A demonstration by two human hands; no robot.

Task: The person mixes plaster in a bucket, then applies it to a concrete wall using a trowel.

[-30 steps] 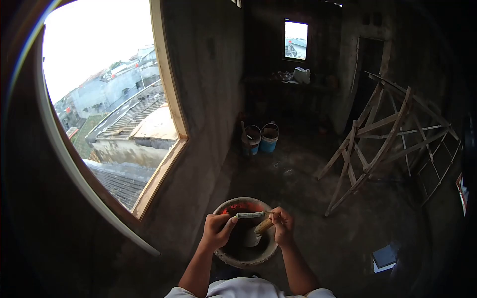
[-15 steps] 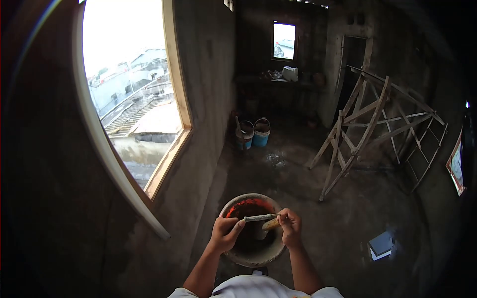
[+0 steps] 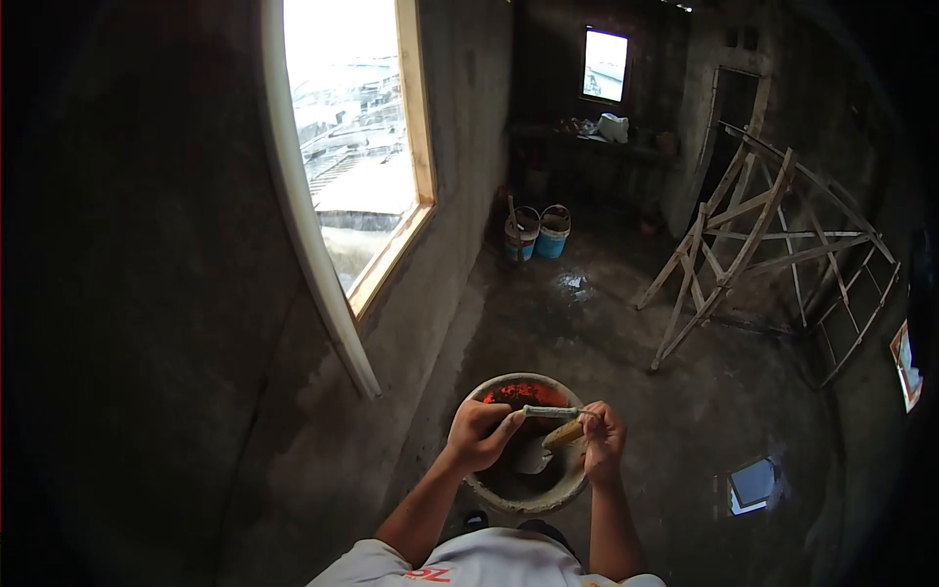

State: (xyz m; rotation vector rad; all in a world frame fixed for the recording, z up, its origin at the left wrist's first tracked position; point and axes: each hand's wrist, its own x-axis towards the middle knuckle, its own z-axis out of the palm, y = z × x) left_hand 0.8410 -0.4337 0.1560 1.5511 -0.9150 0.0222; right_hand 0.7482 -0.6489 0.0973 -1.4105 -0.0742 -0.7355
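Head view is taken up largely by a bare concrete room, seen from above. A tall window (image 3: 357,147) with a pale wooden frame is set in the wall on the left, and bright daylight and rooftops are seen through it. Two buckets (image 3: 537,233) are stood side by side on the floor (image 3: 626,342) against the far wall, below a shelf on which a white bag (image 3: 614,127) is laid; a small window (image 3: 606,65) is set above it. A wooden trestle frame (image 3: 753,245) is leaned on the right, well apart from the person, and a wet patch is seen on the floor between it and the buckets. A small bright square object (image 3: 753,483) is lying on the floor near the person's right. Nothing is placed between the camera and the hands. A round grey bowl (image 3: 509,497) is held low in front of the body, with red matter against its far inner wall and a dark mass inside. Above it, a thin pale stick-like tool (image 3: 550,412) is gripped at one end by the left hand (image 3: 481,435), closed on it. The right hand (image 3: 603,440) is closed on its other end and on a tan wooden handle (image 3: 564,435), whose blade is sunk in the bowl.
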